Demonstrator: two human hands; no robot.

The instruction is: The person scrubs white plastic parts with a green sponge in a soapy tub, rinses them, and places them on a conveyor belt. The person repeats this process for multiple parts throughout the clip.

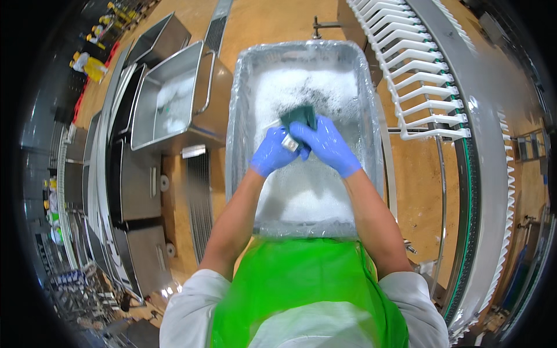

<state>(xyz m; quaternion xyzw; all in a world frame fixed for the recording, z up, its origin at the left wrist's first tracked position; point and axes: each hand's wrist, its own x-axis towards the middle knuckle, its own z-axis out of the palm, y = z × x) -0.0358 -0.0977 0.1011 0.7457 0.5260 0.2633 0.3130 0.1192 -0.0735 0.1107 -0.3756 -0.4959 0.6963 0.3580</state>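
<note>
A grey tub lined with clear plastic film stands before me, filled with white suds and water. Over its middle, my left hand, in a blue glove, is closed on a white and metallic piece whose kind I cannot tell. My right hand, also gloved in blue, grips a dark green scouring pad against that piece. The two hands touch or nearly touch, and their fingers partly hide what they hold.
Left of the tub stands a stainless steel bin with suds inside. A conveyor with white plastic prongs runs along the right. A floor drain grate lies at the left. People in yellow aprons are far off, upper left.
</note>
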